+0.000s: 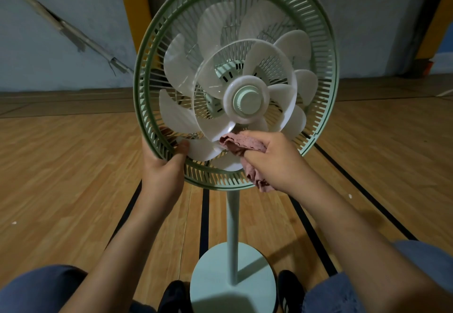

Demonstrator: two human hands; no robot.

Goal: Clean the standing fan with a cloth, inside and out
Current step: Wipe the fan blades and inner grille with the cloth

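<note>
Over the wooden floor [73,165], left hand [164,165] clamps the green plastic fan grille [147,106] steady while right hand [274,163], fingers bunched round a pink cloth [241,144], wipes a translucent white blade [215,128].

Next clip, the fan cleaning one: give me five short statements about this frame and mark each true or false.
1. The right hand holds a pink cloth against the white blades. True.
2. The left hand hangs free of the fan. False: it grips the lower left rim of the green guard.
3. The front cover is on over the blades. False: the blades are exposed, with only the rear guard behind them.
4. The fan stands on a round base on a wooden floor. True.
5. The cloth is blue. False: it is pink.
</note>
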